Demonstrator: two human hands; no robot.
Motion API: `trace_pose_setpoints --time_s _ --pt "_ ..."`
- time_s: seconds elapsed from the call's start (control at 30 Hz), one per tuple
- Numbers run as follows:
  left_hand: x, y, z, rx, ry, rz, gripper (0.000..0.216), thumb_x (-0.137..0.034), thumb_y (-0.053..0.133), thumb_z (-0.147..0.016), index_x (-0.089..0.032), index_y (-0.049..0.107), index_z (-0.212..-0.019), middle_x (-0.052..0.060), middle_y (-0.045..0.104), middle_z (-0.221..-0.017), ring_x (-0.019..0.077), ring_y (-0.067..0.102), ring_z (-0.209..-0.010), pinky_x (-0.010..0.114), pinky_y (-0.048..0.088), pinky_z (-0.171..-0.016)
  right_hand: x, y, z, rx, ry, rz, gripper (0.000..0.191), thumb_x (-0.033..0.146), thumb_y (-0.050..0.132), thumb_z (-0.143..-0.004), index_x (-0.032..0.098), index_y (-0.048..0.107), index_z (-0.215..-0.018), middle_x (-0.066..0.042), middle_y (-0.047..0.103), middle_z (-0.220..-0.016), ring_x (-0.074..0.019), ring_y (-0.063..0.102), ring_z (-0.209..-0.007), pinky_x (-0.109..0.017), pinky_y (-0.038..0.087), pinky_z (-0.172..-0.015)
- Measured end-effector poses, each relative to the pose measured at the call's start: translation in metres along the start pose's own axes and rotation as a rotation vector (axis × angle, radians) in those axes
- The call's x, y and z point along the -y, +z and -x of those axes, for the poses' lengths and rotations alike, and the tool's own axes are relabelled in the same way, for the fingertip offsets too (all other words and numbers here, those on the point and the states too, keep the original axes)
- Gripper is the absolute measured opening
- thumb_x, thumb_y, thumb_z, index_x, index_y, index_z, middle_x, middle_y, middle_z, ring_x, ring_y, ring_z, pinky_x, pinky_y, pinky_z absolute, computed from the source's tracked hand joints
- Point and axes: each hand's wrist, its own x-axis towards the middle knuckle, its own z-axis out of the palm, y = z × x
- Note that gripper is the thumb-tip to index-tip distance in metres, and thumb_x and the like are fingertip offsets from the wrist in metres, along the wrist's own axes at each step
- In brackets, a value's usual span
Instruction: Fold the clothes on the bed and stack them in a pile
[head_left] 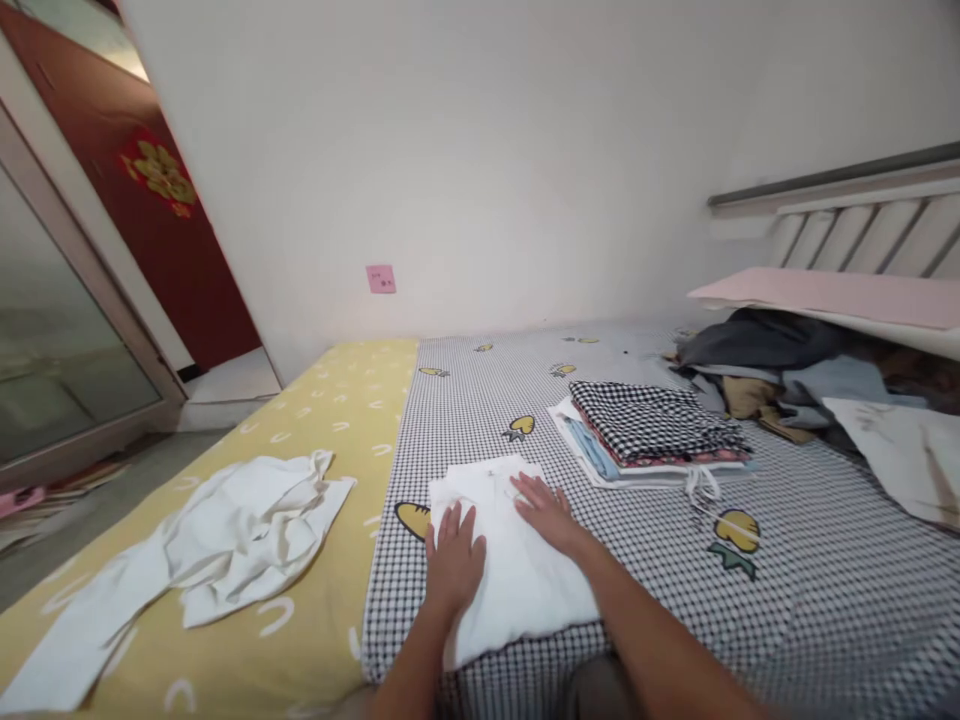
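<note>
A folded white garment (517,590) lies flat on the bed in front of me. On its left side rests my left hand (454,560), fingers spread and palm down. My right hand (547,510) lies flat near its upper right edge, fingers also apart. Neither hand grips the cloth. Just beyond the right hand sits a stack of folded clothes, topped by a black-and-white checked garment (656,420), with a white drawstring (703,484) hanging out at its front. A crumpled white garment (247,530) is spread out to the left.
The bed has a checked sheet (480,400) and a yellow strip (337,400) on the left. A heap of dark clothes (757,345) lies at the right beneath a pink board (832,295). Behind the bed is a white wall (480,160) bearing a pink note (381,279).
</note>
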Motion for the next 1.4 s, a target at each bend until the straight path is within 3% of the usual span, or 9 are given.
trace_pose_setpoints --time_s 0.13,0.2,0.37,0.57,0.7,0.9,1.07,1.27,1.4 --pt "0.012 -0.014 0.031 -0.138 -0.09 0.166 0.04 -0.026 0.052 -0.083 -0.015 0.069 -0.117 0.018 0.049 -0.15 0.0315 0.042 -0.141 0.054 0.027 -0.121 -0.014 -0.027 0.03 -0.189 0.051 -0.285 0.071 0.068 0.048 -0.087 0.028 0.047 -0.146 -0.008 0.047 -0.155 -0.0257 0.045 -0.141 -0.048 0.033 -0.118" --pt "0.013 -0.018 0.055 -0.225 -0.146 0.299 0.036 -0.028 0.046 -0.084 -0.016 0.07 -0.109 0.017 0.054 -0.143 0.0278 0.048 -0.136 0.048 0.032 -0.119 -0.021 -0.034 0.056 -0.279 0.082 -0.388 0.075 0.072 0.05 -0.083 0.028 0.048 -0.144 -0.008 0.044 -0.157 -0.0253 0.047 -0.14 -0.045 0.037 -0.117" --pt "0.004 -0.018 0.106 -0.369 -0.328 0.532 0.026 -0.027 0.045 -0.083 -0.02 0.066 -0.097 0.011 0.065 -0.118 0.0237 0.057 -0.12 0.041 0.041 -0.113 -0.025 -0.027 0.133 -0.503 0.187 -0.9 0.052 0.056 0.082 -0.064 0.027 0.07 -0.105 -0.004 0.069 -0.124 -0.024 0.061 -0.123 -0.041 0.041 -0.115" --pt "0.01 -0.024 0.138 -0.442 -0.733 0.818 0.017 -0.025 0.047 -0.089 -0.024 0.053 -0.104 0.006 0.065 -0.103 0.0161 0.068 -0.084 0.033 0.054 -0.087 -0.02 -0.009 0.21 -0.57 0.389 -1.22 0.033 0.041 0.084 -0.067 0.027 0.073 -0.095 -0.002 0.073 -0.1 -0.0198 0.068 -0.104 -0.042 0.046 -0.112" --pt "0.01 -0.028 0.152 -0.331 -0.895 1.014 0.008 -0.03 0.05 -0.094 -0.024 0.054 -0.094 0.004 0.066 -0.093 0.0137 0.07 -0.081 0.028 0.055 -0.083 -0.003 -0.002 0.237 -0.354 0.499 -1.234 0.036 0.04 0.086 -0.066 0.025 0.073 -0.096 -0.003 0.074 -0.087 -0.0201 0.07 -0.088 -0.041 0.055 -0.097" --pt "-0.013 -0.037 0.145 -0.131 -0.959 1.154 0.035 -0.051 0.044 -0.098 -0.02 0.058 -0.1 0.012 0.065 -0.119 0.0172 0.071 -0.097 0.029 0.056 -0.085 0.021 0.024 0.247 0.108 0.632 -1.182 0.048 0.043 0.085 -0.069 0.022 0.068 -0.109 -0.007 0.075 -0.103 -0.0234 0.073 -0.088 -0.039 0.054 -0.085" --pt "-0.03 -0.05 0.124 0.009 -1.011 1.045 0.038 -0.053 0.048 -0.096 -0.021 0.06 -0.112 0.01 0.068 -0.116 0.0144 0.07 -0.088 0.027 0.054 -0.078 0.016 0.045 0.243 0.19 0.666 -1.137 0.053 0.047 0.084 -0.069 0.025 0.063 -0.113 -0.007 0.073 -0.113 -0.0213 0.073 -0.089 -0.034 0.049 -0.082" --pt "-0.035 -0.054 0.107 0.163 -1.005 0.931 0.024 -0.035 0.066 -0.09 -0.016 0.062 -0.103 0.008 0.072 -0.092 0.0129 0.068 -0.067 0.024 0.049 -0.06 0.027 0.042 0.24 0.197 0.631 -1.216 0.055 0.045 0.083 -0.071 0.025 0.062 -0.118 -0.005 0.072 -0.114 -0.0192 0.072 -0.09 -0.033 0.049 -0.083" --pt "-0.037 -0.053 0.101 0.194 -0.968 0.91 0.031 -0.041 0.065 -0.091 -0.014 0.062 -0.106 0.009 0.073 -0.091 0.013 0.068 -0.067 0.023 0.05 -0.059 0.029 0.04 0.24 0.201 0.611 -1.26 0.052 0.043 0.083 -0.071 0.025 0.062 -0.115 -0.004 0.073 -0.111 -0.0193 0.072 -0.09 -0.033 0.049 -0.084"
